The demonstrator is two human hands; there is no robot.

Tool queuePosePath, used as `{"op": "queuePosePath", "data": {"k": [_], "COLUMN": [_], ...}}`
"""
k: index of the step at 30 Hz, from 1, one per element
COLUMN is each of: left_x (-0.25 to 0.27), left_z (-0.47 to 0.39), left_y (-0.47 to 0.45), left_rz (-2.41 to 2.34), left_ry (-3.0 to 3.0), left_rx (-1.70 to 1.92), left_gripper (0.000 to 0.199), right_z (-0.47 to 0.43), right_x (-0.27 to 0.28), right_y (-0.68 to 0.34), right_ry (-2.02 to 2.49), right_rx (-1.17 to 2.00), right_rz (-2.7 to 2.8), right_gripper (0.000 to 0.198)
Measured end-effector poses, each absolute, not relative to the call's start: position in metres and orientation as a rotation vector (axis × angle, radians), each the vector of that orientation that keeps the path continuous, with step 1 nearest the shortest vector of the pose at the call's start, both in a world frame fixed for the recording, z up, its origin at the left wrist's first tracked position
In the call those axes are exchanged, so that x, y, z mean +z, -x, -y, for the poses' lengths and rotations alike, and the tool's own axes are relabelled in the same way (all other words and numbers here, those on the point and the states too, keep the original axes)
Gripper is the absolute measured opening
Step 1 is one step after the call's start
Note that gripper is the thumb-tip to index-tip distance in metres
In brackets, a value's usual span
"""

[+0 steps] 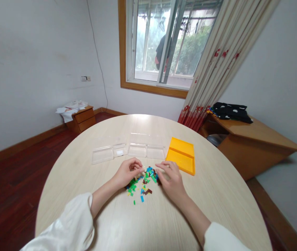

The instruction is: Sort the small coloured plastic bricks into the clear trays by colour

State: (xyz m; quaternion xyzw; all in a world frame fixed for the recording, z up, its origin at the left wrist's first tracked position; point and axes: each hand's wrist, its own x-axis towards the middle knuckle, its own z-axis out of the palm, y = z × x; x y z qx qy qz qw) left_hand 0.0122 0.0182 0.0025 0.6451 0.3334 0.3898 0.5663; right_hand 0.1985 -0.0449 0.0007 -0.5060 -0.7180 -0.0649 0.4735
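Observation:
A loose pile of small building bricks (146,178), green, blue, brown, yellow and white, lies on the round table. Over its left edge, my left hand (128,172) has thumb and forefinger drawn together in a pinch; whatever is between the tips is too small to name. At the pile's right side, my right hand (171,177) rests with fingers apart, the tips near the blue and brown bricks. A blue brick (142,198) and a green brick (134,202) lie on the near side, apart from the pile.
Clear plastic trays (137,151) stand in a row behind the pile. A yellow two-part tray (181,158) sits to the right. The pale round table (117,223) carries everything. Beyond it are a small wooden cabinet (85,120) and a wooden desk (263,136) with folded black cloth.

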Motion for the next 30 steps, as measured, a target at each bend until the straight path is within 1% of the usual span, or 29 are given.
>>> {"op": "queuePosePath", "data": {"k": [4, 12, 15, 18, 22, 25, 30], "left_x": [0.004, 0.004, 0.003, 0.002, 0.000, -0.003, -0.006], "left_z": [-0.010, -0.005, -0.006, -0.008, -0.010, -0.011, -0.008], "left_y": [-0.017, -0.018, -0.017, -0.015, -0.011, -0.009, -0.009], "left_rz": [-0.707, -0.671, -0.690, -0.784, -0.925, -0.933, -0.933], "left_ry": [-1.400, -1.358, -1.418, -1.618, -2.169, -2.440, -2.576], "left_rx": [0.842, 0.791, 0.789, 0.847, 0.897, 0.812, 0.689], "left_gripper": [0.035, 0.039, 0.036, 0.027, 0.014, 0.018, 0.019], "right_z": [0.054, 0.056, 0.056, 0.054, 0.042, 0.032, 0.022], "right_x": [0.002, 0.003, 0.006, 0.009, 0.009, 0.004, -0.009], "right_y": [-0.174, -0.171, -0.172, -0.183, -0.217, -0.248, -0.278], "right_ry": [1.140, 1.125, 1.135, 1.188, 1.327, 1.476, 1.690], "right_rx": [-0.102, -0.059, -0.052, -0.098, -0.288, -0.381, -0.447], "right_rz": [1.889, 1.862, 1.870, 1.844, 1.690, 1.575, 1.463], "right_gripper": [0.017, 0.007, 0.006, 0.010, 0.018, 0.025, 0.034]}}
